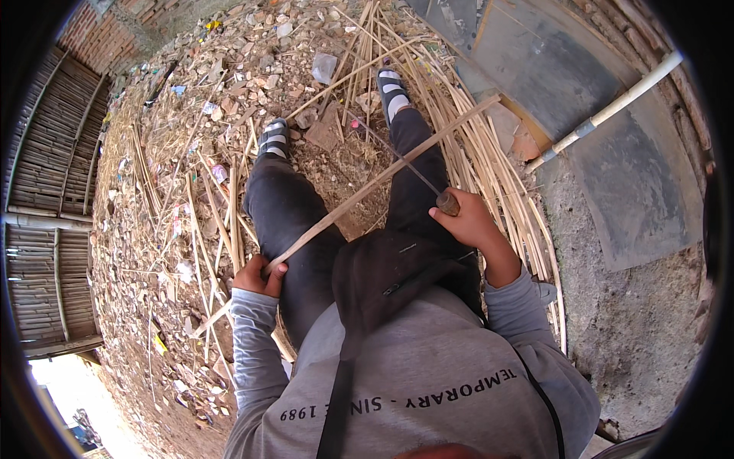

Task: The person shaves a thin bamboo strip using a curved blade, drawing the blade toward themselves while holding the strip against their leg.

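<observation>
My left hand is closed around the lower part of a long, flat bamboo strip. This strip slants across my lap and legs, its far end up to the right and its near end sticking out below my hand. In my right hand is a knife, gripped by its short, thick wooden handle. Its thin, dark blade points away and to the left, crossing the strip between my knees. Whether blade and strip touch there, I cannot tell.
Many split bamboo strips lie beside my right leg, others by my left. Rubble and litter cover the ground. To the right are dark flat sheets and a pale pole; at left stands a bamboo-slat wall.
</observation>
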Tool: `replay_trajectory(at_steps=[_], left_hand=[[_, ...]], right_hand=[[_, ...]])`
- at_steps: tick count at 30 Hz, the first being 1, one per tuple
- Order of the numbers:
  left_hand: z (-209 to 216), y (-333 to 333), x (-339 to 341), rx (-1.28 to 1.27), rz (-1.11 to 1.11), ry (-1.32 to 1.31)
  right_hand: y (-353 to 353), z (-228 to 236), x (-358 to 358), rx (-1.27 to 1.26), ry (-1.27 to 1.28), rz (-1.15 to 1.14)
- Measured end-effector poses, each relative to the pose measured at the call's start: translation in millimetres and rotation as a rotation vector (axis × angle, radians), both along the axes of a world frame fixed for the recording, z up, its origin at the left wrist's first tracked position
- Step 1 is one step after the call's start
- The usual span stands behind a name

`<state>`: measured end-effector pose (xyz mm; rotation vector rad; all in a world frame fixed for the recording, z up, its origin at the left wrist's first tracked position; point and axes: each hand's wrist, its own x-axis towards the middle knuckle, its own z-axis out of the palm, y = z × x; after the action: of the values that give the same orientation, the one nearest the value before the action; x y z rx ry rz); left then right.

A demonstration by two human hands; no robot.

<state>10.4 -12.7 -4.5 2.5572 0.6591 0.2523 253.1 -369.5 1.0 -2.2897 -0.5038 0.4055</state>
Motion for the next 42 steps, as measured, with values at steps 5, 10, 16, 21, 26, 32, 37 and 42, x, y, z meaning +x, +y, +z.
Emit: replay_trajectory(at_steps=[5,10,16,21,26,32,37,42], left_hand=[[3,-2,1,-0.006,0.003,-0.002],[4,-2,2,-0.023,0.008,0.004],[2,1,0,-0.013,0.014,0.012],[5,-1,2,-0.008,0.012,0.019],[4,1,2,-0.014,0.015,0.026],[4,1,1,-0.018,0.021,0.031],[1,3,0,-0.034,0.024,0.024],[2,3,1,-0.033,0.016,0.027]], right_hand=[[-1,1,3,0.003,0.011,0.011],[-3,-7,3,0.017,-0.020,-0.001],[-3,-15,-2,0.100,-0.086,-0.007],[-3,-10,0,0.029,-0.009,0.000],[-4,-15,-1,0.051,-0.010,0.001],[-2,-9,-2,0.056,0.008,0.006],[-2,-12,-2,0.054,-0.006,0.005],[-2,-21,-3,0.076,-0.036,-0.007]])
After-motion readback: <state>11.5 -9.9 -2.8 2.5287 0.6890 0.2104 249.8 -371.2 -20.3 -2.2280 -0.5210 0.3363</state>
